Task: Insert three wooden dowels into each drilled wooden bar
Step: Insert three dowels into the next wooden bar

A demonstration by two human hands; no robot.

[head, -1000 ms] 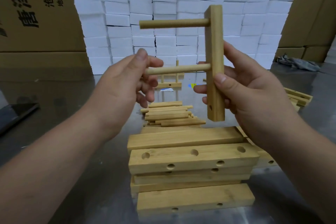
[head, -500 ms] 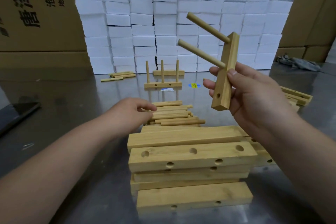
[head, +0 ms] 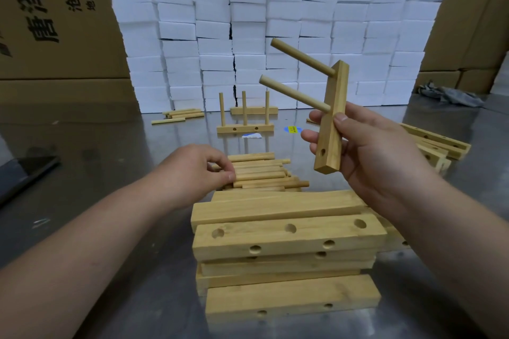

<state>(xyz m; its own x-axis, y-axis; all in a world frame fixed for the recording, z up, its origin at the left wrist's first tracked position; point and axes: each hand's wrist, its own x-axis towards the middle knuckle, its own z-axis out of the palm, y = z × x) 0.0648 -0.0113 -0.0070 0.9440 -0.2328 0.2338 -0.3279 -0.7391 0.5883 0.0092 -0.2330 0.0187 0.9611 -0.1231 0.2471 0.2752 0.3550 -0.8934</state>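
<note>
Right hand (head: 366,154): raised above the surface, thumb in front and fingers behind, gripping the lower half of the held bar (head: 334,91).
Held bar: in the air, near upright, its top leaning slightly right, well above the stack of drilled bars (head: 289,237).
Dowels in held bar: 2, the upper dowel (head: 303,56) and the lower dowel (head: 294,93), both sticking out to the upper left.
Third hole (head: 322,152): open, near the bar's lower end, just beside the right fingertips.
Left hand (head: 192,170): low, knuckles up, fingers curled onto the left ends of the loose dowels (head: 261,173); I cannot tell whether it has 1 pinched.
Loose dowels: a flat pile lying left to right on the surface, just behind the stack.
Stack of drilled bars: several layers in the near centre, holes showing on top and front faces.
Finished bar (head: 245,128): lies on the surface farther back with 3 dowels standing upright; another bar (head: 253,110) lies just behind it.
Other wood: a few spare dowels (head: 179,114) at the far left, more side bars (head: 435,143) at the right behind the right hand.
Surface (head: 110,159): shiny grey metal.
Background: a wall of white foam blocks (head: 275,36), cardboard boxes (head: 55,22) behind, a grey cloth (head: 449,96) at the right.
</note>
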